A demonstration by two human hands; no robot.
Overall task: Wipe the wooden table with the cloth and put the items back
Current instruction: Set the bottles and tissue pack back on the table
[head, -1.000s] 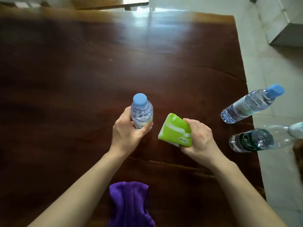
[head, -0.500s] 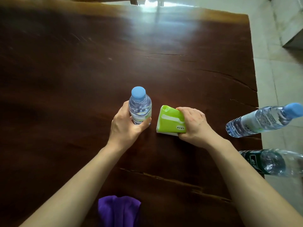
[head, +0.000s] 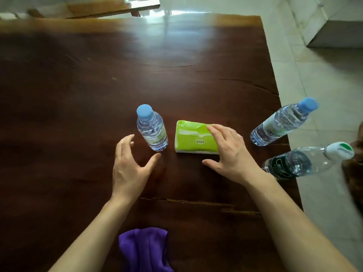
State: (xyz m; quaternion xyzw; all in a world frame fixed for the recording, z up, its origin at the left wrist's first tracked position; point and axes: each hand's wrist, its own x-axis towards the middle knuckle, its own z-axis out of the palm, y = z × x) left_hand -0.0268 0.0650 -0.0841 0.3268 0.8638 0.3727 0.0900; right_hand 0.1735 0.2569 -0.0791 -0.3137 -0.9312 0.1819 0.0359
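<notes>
A small water bottle with a blue cap [head: 151, 130] stands upright near the middle of the dark wooden table [head: 78, 85]. My left hand [head: 129, 167] is just below and left of it, fingers spread, not touching it. A green tissue pack [head: 193, 137] lies flat to the bottle's right. My right hand [head: 229, 154] hovers over the pack's right end with fingers apart, holding nothing. A purple cloth [head: 144, 250] lies bunched at the near edge between my forearms.
Two more bottles stand at the table's right edge: one with a blue cap [head: 282, 122] and one with a dark green label and white cap [head: 306, 161]. Pale tiled floor [head: 324, 85] lies beyond that edge. A wooden bench [head: 110, 6] sits past the far side.
Both hands have let go: the left released the bottle and drew back, the right set the tissue pack flat on the table and opened.
</notes>
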